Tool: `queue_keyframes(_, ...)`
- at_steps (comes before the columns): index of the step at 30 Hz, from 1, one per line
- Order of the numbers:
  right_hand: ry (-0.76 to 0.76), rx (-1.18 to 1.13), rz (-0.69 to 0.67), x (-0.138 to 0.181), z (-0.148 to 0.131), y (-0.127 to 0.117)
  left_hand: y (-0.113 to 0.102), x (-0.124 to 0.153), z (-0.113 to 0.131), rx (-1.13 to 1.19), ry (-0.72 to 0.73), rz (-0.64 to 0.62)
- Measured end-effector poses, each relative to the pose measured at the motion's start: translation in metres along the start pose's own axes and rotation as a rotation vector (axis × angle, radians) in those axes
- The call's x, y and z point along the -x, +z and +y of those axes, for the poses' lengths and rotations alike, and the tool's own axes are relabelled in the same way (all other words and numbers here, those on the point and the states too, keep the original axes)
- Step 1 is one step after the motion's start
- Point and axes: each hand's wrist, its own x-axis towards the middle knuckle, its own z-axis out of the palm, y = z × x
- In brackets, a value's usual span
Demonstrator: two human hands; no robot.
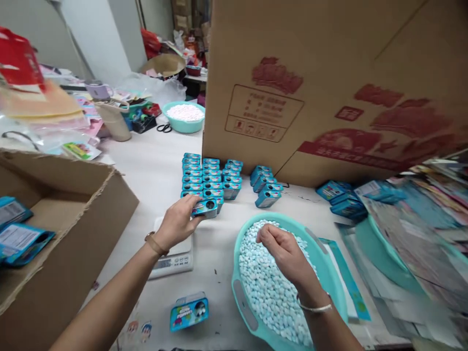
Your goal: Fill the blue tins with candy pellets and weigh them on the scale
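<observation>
My left hand [180, 219] grips a small blue candy box [205, 208] at the front of several rows of similar boxes [192, 179]. Over a turquoise basin [239, 292] of pale blue candies [268, 287], my right hand [281, 247] has its fingers curled together; what they hold, if anything, is hidden. A white kitchen scale [183, 258] lies partly under my left wrist. One more blue candy box [189, 312], with a dark window, rests on the table near me.
A large printed carton [292, 44] stands behind the boxes. An open carton [84, 234] with blue packs is at left. Farther back are a second basin [186, 126], scissors [164, 127] and a beige cup [115, 122]. Stacked sheets [413, 234] cover the right side.
</observation>
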Motion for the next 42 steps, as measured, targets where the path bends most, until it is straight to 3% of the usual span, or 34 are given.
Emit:
queue_keyframes(5,0.132,-0.132,0.211,0.051,0.028,-0.044,0.041,-0.073,0.052,-0.032,0.034,-0.085)
queue_keyframes(12,0.178,-0.366,0.413,0.090,0.057,-0.068,0.099,-0.143,0.103,-0.178,0.048,-0.244)
queue_keyframes(17,0.186,-0.463,0.477,0.099,0.066,-0.074,0.131,-0.160,0.117,-0.214,0.042,-0.370)
queue_keyframes(23,0.194,-0.511,0.527,0.107,0.078,-0.077,0.155,-0.167,0.121,-0.173,-0.167,-0.455)
queue_keyframes(31,0.198,-0.558,0.528,0.110,0.087,-0.075,0.180,-0.170,0.141,0.308,-0.431,-0.516)
queue_keyframes(34,0.203,-0.570,0.520,0.109,0.086,-0.072,0.183,-0.167,0.154,0.525,-0.539,-0.486)
queue_keyframes(37,0.192,-0.564,0.515,0.107,0.085,-0.069,0.170,-0.163,0.157,0.703,-0.599,-0.425)
queue_keyframes(39,0.186,-0.568,0.523,0.107,0.085,-0.068,0.146,-0.159,0.148,0.795,-0.605,-0.363)
queue_keyframes(42,0.196,-0.605,0.520,0.106,0.083,-0.065,0.085,-0.133,0.121,0.901,-0.564,-0.265)
